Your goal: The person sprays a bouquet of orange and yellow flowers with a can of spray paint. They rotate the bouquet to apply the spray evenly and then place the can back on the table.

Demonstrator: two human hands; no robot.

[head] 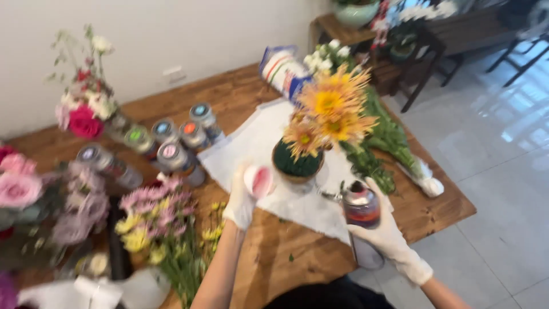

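A single camera worn on the person's head looks steeply down and forward over a brown wooden plank table (251, 252), its frame tilted so the far white wall (171, 28) runs slantwise along the top and the pale tiled floor (503, 171) fills the right side. It sits close: the left hand in a white glove (240, 203) and the right hand in a white glove (389, 237) reach up from the bottom edge, forearms cut off by the frame, and the whole picture is slightly blurred. There is no second view, so nothing is shared.
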